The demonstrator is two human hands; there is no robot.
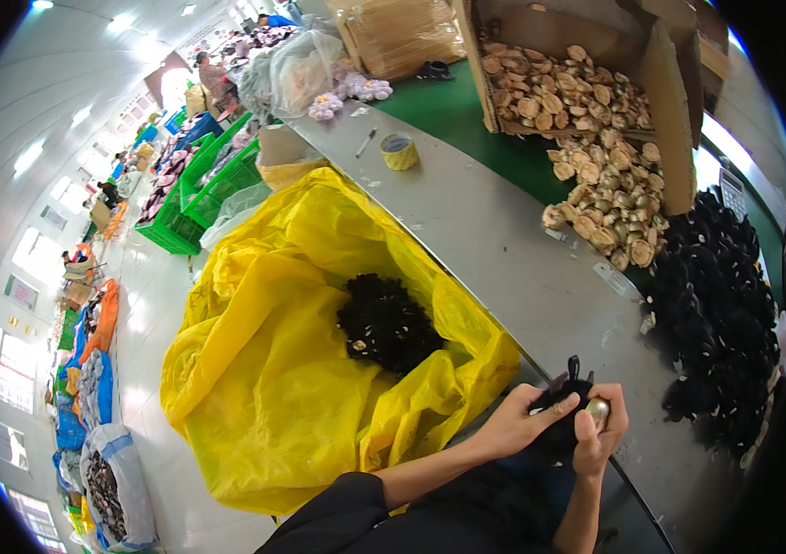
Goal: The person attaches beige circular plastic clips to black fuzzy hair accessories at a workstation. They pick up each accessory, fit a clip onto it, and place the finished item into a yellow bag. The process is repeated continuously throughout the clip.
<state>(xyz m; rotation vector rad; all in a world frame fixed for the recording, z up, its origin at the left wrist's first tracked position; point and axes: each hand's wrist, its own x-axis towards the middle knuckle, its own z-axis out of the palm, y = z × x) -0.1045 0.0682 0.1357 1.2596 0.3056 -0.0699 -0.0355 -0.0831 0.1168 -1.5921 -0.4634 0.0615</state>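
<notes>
My left hand (521,419) grips a black fluffy fabric piece (563,429) with a small loop standing up at its top. Close beside it, my right hand (599,433) holds a shiny, gold-coloured rounded piece (597,410) between thumb and fingers, against the black fabric. Both hands are at the near edge of the grey table (538,298). To their left, a large yellow plastic bag (275,360) gapes, with a heap of black fluffy pieces (389,322) inside. A bigger pile of black pieces (711,311) lies on the table at the right.
A cardboard box (673,118) on its side spills rounded pieces (615,187) onto the table. A yellow tape roll (399,152), a pen (366,143) and a calculator (733,194) lie there too. Green crates (220,183) stand beyond the bag; people are farther off.
</notes>
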